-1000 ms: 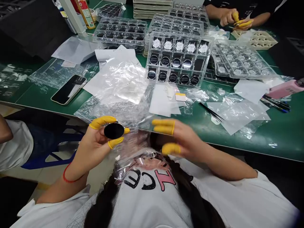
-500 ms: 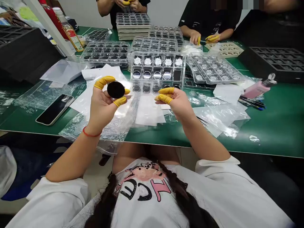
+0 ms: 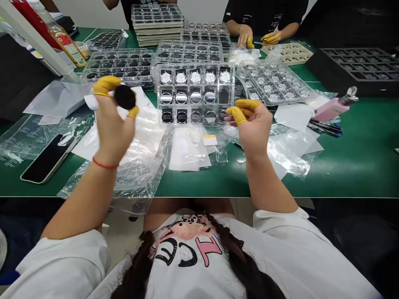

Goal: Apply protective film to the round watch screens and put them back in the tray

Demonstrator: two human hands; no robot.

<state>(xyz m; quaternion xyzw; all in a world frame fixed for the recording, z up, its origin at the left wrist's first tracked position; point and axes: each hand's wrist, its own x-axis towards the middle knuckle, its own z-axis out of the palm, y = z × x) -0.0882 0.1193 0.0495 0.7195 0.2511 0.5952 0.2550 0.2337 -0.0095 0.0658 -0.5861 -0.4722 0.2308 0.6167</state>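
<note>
My left hand (image 3: 114, 118), with yellow finger cots on its fingertips, grips a round black disc (image 3: 125, 97) by its edge, raised above the papers on the left. My right hand (image 3: 254, 120), also in yellow finger cots, is at the right edge of a clear compartment tray (image 3: 195, 85). Its thumb and fingers are pinched together; whether anything small is between them is hidden. The tray faces me, tilted up, with silver patterned discs in its top row and shiny or dark round pieces in the lower rows. One middle-row compartment at the right shows only black.
More clear trays (image 3: 118, 66) and a tall tray stack (image 3: 157, 25) stand behind. A phone (image 3: 50, 160), plastic bags (image 3: 137, 170) and white papers (image 3: 188, 155) lie in front. At right are a pink bottle (image 3: 332, 110), pens (image 3: 326, 126) and a black foam box (image 3: 352, 74). A co-worker's gloved-fingertip hands (image 3: 271, 38) work opposite.
My left hand has moved left with the black disc, away from the tray. My right hand has shifted right to the tray's edge. The view has also tilted and shifted slightly.
</note>
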